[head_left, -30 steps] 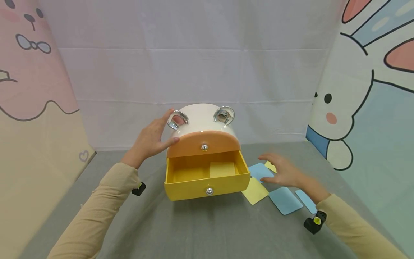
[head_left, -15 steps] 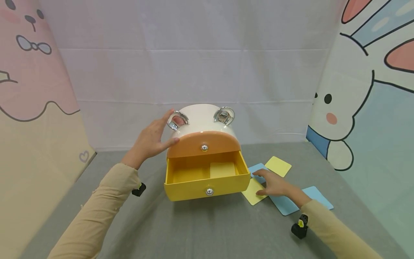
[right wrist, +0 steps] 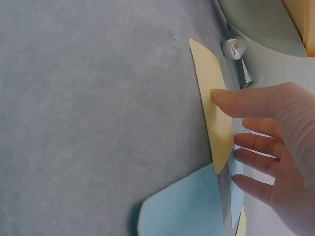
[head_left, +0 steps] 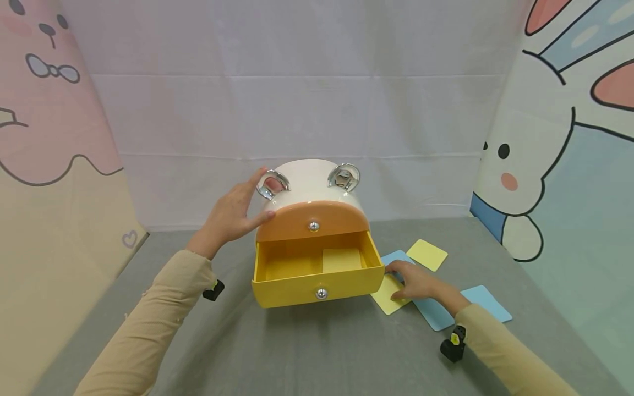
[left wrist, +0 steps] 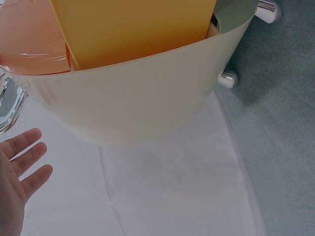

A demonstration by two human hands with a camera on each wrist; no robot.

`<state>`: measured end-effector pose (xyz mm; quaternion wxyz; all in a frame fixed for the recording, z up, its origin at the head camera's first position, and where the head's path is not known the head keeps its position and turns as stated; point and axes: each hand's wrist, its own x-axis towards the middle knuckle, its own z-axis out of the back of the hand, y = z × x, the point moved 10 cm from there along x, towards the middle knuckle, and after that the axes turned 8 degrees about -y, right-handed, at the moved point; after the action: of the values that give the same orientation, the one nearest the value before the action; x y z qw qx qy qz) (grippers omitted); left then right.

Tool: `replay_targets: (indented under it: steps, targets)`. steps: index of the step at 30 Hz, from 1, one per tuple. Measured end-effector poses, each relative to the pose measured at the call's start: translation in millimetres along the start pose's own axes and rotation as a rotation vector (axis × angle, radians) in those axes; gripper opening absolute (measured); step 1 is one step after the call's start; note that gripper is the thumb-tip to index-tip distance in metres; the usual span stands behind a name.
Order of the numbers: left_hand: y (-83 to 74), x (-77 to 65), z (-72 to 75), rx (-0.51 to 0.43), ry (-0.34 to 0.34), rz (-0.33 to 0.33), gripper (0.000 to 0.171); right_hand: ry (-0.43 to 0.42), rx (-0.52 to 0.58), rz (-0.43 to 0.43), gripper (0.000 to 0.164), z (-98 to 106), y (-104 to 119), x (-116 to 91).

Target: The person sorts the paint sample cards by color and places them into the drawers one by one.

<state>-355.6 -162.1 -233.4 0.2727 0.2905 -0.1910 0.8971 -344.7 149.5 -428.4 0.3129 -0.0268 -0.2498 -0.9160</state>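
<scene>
A small white drawer box with two silver ears stands mid-table. Its yellow lower drawer is pulled out, with a yellow card inside; the orange upper drawer is closed. My left hand rests at the box's left side, thumb on the orange front's edge, fingers extended by the left ear. To the right, my right hand hovers low over the cards. Its thumb touches or nearly touches a yellow card, and its spread fingers reach over a blue card beyond.
Another yellow card lies farther back on the grey tabletop. Two more blue cards, one under the right wrist and one beyond it, lie at right. A white cloth backdrop rises behind the box.
My right hand has moved left and toward me, over the near yellow card, uncovering the far yellow card. Its motion is slight in the last half second. The left hand stays put.
</scene>
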Motion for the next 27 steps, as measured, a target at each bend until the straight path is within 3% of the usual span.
replay_targets:
  steps: [5,11,21,27]
  targets:
    - [0.0,-0.3,0.8,0.001,-0.004,0.0,0.084,0.021,0.0,0.034,0.05,-0.2,4.6,2.7]
    - [-0.8,-0.8,0.9,0.006,0.001,-0.001,0.084,0.081,0.015,-0.001,0.049,1.4,4.8,6.1]
    - [-0.8,-1.0,1.2,-0.002,0.005,0.009,0.084,0.045,0.027,0.01,0.022,24.5,8.3,9.8]
    - [-1.4,-0.8,0.2,0.001,0.009,0.006,0.084,-0.01,0.056,0.021,0.018,46.7,14.2,4.5]
